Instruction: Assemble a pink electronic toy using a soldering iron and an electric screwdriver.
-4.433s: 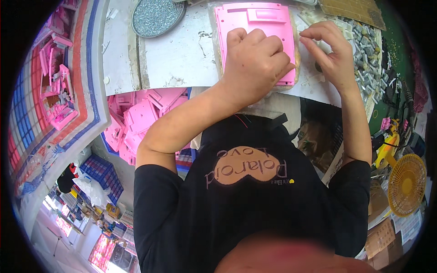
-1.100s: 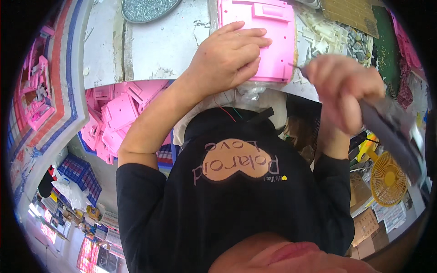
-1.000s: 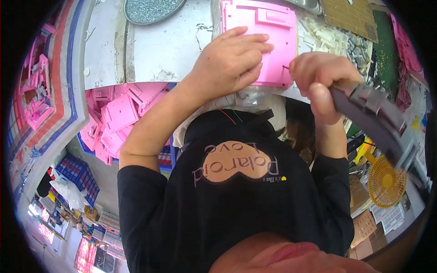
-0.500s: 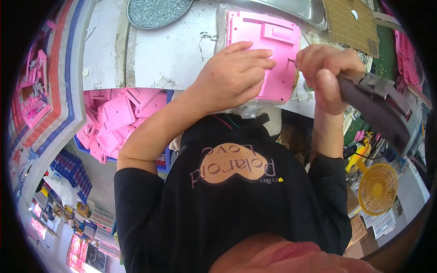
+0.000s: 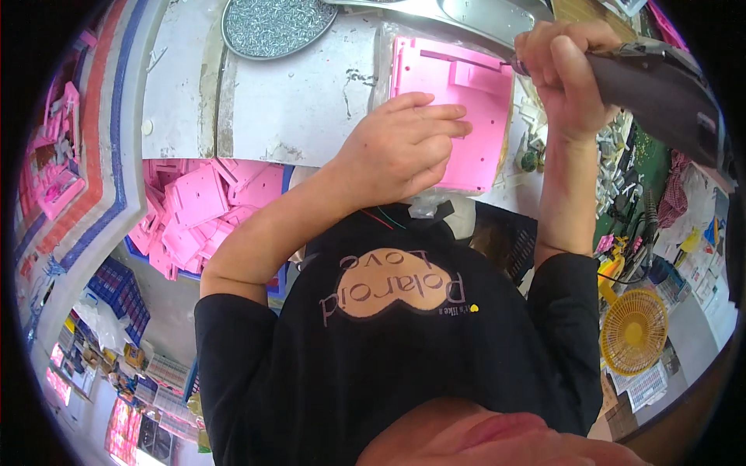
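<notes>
A flat pink plastic panel (image 5: 458, 101) lies on the white worktable (image 5: 303, 109) in front of me. My left hand (image 5: 400, 147) rests palm down on its lower left part and presses it flat. My right hand (image 5: 563, 74) is closed around a dark grey powered screwdriver (image 5: 660, 78), whose tip sits at the panel's upper right edge. A round metal dish of small screws (image 5: 272, 23) stands at the table's far left.
A bin of several pink plastic panels (image 5: 198, 210) sits below the table on my left. Stacked pink parts (image 5: 54, 155) line the far left. A yellow fan (image 5: 633, 330) and small loose parts (image 5: 614, 155) are on my right.
My right hand has brought the screwdriver up from my right side until its tip reaches the panel's upper right edge. My left hand has stayed on the panel.
</notes>
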`<state>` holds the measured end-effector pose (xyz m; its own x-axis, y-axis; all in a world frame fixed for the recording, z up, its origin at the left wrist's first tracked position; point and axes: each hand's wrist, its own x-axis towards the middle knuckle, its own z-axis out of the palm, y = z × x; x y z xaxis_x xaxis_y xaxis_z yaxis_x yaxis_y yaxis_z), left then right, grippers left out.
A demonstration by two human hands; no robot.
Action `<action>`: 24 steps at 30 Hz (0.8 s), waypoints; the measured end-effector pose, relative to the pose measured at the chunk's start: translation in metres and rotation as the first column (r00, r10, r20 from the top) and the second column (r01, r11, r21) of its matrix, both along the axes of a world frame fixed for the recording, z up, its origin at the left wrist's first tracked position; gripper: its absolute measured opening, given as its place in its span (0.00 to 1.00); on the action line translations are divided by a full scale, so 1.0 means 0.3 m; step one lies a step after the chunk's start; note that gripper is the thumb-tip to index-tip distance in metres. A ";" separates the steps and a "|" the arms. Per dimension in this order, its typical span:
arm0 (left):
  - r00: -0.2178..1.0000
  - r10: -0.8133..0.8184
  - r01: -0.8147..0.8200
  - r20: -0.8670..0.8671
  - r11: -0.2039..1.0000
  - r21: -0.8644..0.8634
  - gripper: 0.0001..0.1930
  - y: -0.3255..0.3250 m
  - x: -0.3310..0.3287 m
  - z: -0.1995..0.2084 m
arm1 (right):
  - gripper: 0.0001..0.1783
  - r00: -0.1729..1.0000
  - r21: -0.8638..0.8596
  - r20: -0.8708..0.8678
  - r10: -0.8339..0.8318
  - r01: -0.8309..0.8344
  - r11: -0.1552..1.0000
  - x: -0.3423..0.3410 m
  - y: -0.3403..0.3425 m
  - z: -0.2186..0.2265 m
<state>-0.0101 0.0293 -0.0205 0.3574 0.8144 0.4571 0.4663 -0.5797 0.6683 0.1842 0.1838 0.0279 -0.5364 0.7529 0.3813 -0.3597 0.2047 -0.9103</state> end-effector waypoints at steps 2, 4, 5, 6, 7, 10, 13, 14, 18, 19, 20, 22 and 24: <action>1.000 0.000 0.000 0.005 1.000 -0.003 0.05 0.000 -0.002 -0.001 | 0.04 0.999 -0.027 -0.021 0.049 -0.049 0.998 0.013 0.015 -0.006; 1.000 -0.008 0.008 0.012 1.000 -0.006 0.03 0.002 -0.003 0.000 | 0.02 1.000 -0.021 -0.008 0.020 -0.020 1.000 0.018 0.009 -0.001; 0.998 -0.009 0.011 0.063 0.999 -0.030 0.02 0.003 0.002 0.002 | 0.04 0.999 0.000 0.018 -0.033 0.033 0.999 0.006 -0.009 0.027; 0.995 0.006 -0.001 0.101 0.999 -0.054 0.03 0.001 0.003 0.005 | 0.07 0.997 0.022 0.030 -0.071 0.070 0.997 -0.012 -0.018 0.053; 0.990 0.022 -0.011 0.138 0.997 -0.079 0.04 0.001 0.002 0.008 | 0.10 0.999 0.058 -0.033 -0.043 0.044 0.997 -0.010 -0.025 0.101; 0.956 0.111 -0.071 0.270 0.985 -0.155 0.08 -0.007 -0.010 0.021 | 0.15 0.973 0.047 -0.108 0.205 -0.202 0.978 -0.027 -0.109 0.222; 0.955 0.205 -0.182 0.214 0.976 -0.122 0.08 -0.002 -0.031 0.045 | 0.16 0.953 0.029 -0.079 0.291 -0.290 0.957 -0.059 -0.174 0.238; 0.957 0.215 -0.199 0.196 0.975 -0.095 0.08 -0.004 -0.037 0.046 | 0.16 0.953 0.024 -0.060 0.297 -0.296 0.955 -0.068 -0.193 0.237; 0.953 0.255 -0.252 0.166 0.967 -0.037 0.09 -0.013 -0.068 0.042 | 0.16 0.943 0.031 -0.016 0.333 -0.332 0.943 -0.123 -0.196 0.233; 0.950 0.264 -0.262 0.169 0.964 -0.035 0.09 -0.017 -0.076 0.042 | 0.16 0.944 0.036 -0.016 0.330 -0.330 0.943 -0.135 -0.203 0.226; 0.955 0.272 -0.269 0.121 0.962 -0.042 0.09 -0.022 -0.085 0.045 | 0.15 0.943 0.040 -0.016 0.331 -0.331 0.943 -0.146 -0.205 0.222; 0.958 0.286 -0.285 0.024 0.957 -0.058 0.10 -0.031 -0.104 0.056 | 0.14 0.942 0.037 -0.017 0.336 -0.335 0.942 -0.167 -0.208 0.218; 0.946 0.316 -0.318 0.074 0.948 0.029 0.08 -0.001 -0.142 0.064 | 0.13 0.944 0.060 -0.055 0.326 -0.322 0.945 -0.185 -0.193 0.207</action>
